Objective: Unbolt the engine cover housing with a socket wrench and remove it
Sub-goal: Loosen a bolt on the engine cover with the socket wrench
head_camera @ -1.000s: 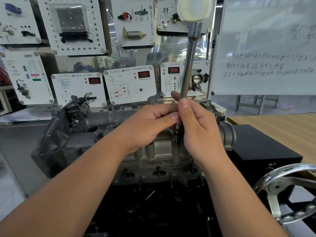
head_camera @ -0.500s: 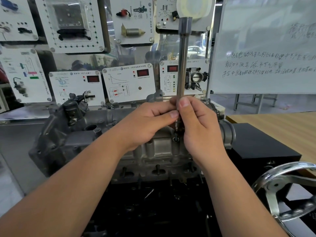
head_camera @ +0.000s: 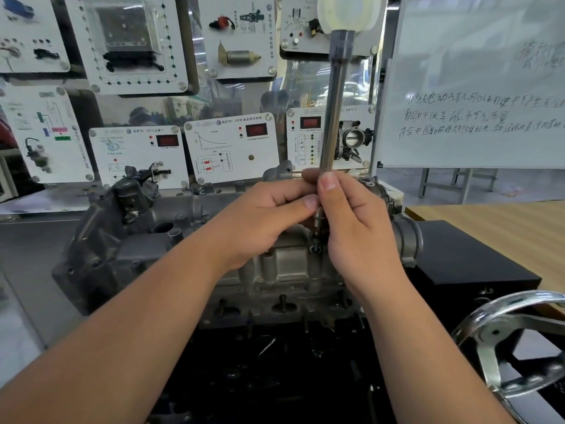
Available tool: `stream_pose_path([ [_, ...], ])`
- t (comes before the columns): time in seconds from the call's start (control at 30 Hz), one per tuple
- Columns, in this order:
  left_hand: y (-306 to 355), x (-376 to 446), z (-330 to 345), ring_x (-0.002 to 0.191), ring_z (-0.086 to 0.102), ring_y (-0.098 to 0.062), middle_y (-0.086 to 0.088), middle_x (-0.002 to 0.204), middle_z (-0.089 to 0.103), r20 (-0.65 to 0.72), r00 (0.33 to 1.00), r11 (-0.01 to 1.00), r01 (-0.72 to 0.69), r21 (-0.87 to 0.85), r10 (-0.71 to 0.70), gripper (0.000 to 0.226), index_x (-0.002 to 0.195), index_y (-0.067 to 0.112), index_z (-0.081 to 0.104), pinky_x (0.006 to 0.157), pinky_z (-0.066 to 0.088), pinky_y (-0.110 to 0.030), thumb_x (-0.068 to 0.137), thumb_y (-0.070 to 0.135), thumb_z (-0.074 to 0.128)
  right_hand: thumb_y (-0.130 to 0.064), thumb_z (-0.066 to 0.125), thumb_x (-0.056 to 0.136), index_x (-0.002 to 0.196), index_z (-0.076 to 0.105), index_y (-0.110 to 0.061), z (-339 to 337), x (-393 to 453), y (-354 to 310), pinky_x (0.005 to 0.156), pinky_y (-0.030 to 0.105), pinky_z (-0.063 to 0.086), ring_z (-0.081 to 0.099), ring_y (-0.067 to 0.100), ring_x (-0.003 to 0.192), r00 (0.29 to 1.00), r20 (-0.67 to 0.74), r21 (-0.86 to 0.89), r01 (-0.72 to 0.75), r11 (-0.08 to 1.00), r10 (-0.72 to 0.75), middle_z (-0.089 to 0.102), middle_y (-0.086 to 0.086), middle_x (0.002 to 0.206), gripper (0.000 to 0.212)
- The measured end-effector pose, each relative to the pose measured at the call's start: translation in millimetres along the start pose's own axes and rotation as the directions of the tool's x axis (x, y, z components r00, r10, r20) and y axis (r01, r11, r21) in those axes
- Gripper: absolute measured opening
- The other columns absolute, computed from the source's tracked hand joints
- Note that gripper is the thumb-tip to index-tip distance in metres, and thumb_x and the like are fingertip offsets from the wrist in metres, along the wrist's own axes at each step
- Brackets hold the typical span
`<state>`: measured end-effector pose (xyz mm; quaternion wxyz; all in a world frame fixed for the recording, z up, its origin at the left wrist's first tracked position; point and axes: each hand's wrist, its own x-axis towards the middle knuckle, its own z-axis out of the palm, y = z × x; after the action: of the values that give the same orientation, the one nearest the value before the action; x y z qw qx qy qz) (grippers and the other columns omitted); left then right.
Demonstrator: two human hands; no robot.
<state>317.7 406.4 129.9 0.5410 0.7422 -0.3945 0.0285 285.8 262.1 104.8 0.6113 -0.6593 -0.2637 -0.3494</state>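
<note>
Smooth polished steel socket wrench, dull rough cast-metal engine cover housing, matt wood-grain tabletop

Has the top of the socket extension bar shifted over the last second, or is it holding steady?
Yes. The socket extension bar has swung from tilted right to nearly upright; its top moved left, away from the whiteboard. Its lower end remains at the engine cover housing.

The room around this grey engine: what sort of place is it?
Probably an automotive training classroom: white wall panels with mounted car parts and red displays, a handwritten whiteboard, and the grey metal engine on a stand.
</note>
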Motion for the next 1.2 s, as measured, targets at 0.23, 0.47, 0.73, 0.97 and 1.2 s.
stream_pose_path([
  [0.23,-3.2,1.1,3.6,0.105,0.070,-0.014,0.007,0.106,0.076,-0.044,0.998,0.997,-0.053,0.047,0.055,0.021,0.105,0.031,0.071,0.097,0.053,-0.038,0.089,0.042,0.065,-0.045,0.049,0.097,0.102,0.064,-0.042,0.3,-1.6,-1.4,0.079,0.020,0.055,0.066,0.003,0.089,1.000,0.013,0.036,0.013,0.999,-0.013,0.070,-0.011,0.096,0.015],
  [0.47,-2.0,-0.1,1.6,0.109,0.068,-0.006,0.011,0.106,0.076,-0.013,1.000,1.000,-0.022,0.009,0.022,0.018,0.105,0.038,0.075,0.097,0.050,-0.027,0.094,0.035,0.060,-0.031,0.046,0.103,0.102,0.068,-0.037,-0.5,-0.6,-0.7,0.081,0.014,0.051,0.068,0.002,0.097,1.000,-0.004,0.050,-0.008,0.999,0.009,0.073,-0.017,0.098,0.023],
  [0.73,-2.1,1.2,5.3,0.101,0.071,-0.015,0.006,0.102,0.076,-0.067,0.996,0.996,-0.054,0.074,0.059,0.012,0.102,0.032,0.071,0.094,0.056,-0.039,0.093,0.035,0.064,-0.042,0.052,0.096,0.104,0.063,-0.038,0.2,-1.5,1.3,0.076,0.015,0.051,0.065,-0.002,0.087,1.000,0.020,0.072,-0.002,0.997,0.001,0.069,-0.017,0.090,0.014],
  [0.97,0.2,-0.8,2.1,0.119,0.065,-0.008,0.011,0.116,0.075,0.007,1.000,0.999,-0.030,0.028,0.029,0.027,0.119,0.030,0.068,0.106,0.049,-0.033,0.097,0.026,0.054,-0.040,0.046,0.101,0.095,0.069,-0.036,-1.8,-0.8,2.4,0.077,0.027,0.054,0.066,0.003,0.088,1.000,0.004,0.004,0.010,1.000,-0.010,0.071,-0.009,0.091,0.024],
  [1.2,-1.6,0.0,4.6,0.102,0.070,-0.024,-0.001,0.102,0.075,-0.080,0.995,0.995,-0.052,0.082,0.058,0.022,0.103,0.024,0.070,0.100,0.053,-0.053,0.089,0.040,0.066,-0.046,0.049,0.097,0.109,0.064,-0.035,0.5,-2.4,1.5,0.084,0.025,0.056,0.068,0.007,0.094,1.000,0.013,0.042,-0.021,0.999,0.020,0.071,-0.008,0.101,0.022],
])
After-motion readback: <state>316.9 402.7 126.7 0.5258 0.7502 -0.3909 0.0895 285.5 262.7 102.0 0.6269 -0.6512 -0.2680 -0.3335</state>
